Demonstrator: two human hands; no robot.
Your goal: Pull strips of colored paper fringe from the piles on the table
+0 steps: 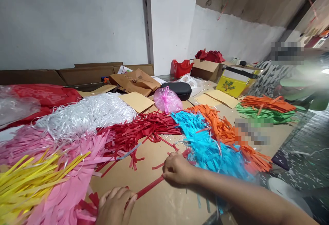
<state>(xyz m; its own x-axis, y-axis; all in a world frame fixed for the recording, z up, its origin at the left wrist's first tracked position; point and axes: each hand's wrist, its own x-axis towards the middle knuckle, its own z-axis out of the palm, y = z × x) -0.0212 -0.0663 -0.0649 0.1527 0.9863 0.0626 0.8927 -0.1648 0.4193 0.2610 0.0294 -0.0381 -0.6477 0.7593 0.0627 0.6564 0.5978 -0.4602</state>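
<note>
Left hand (pixel 117 202) and right hand (pixel 177 168) grip a red strip (pixel 150 186), apparently to hold it straight (blue strips (pixel 196 130) lie heaped nearby)!

Yellow box (pixel 229 84) beside brown carton (pixel 205 69)

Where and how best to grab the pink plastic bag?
Likely by the gathered neck of the pink plastic bag, pinched from the front and slightly above: it bunches narrow and faces the person, while the body bulges round. The black case sits close behind, so the far side looks tighter. The right hand is nearer, but it holds a red strip.
</note>
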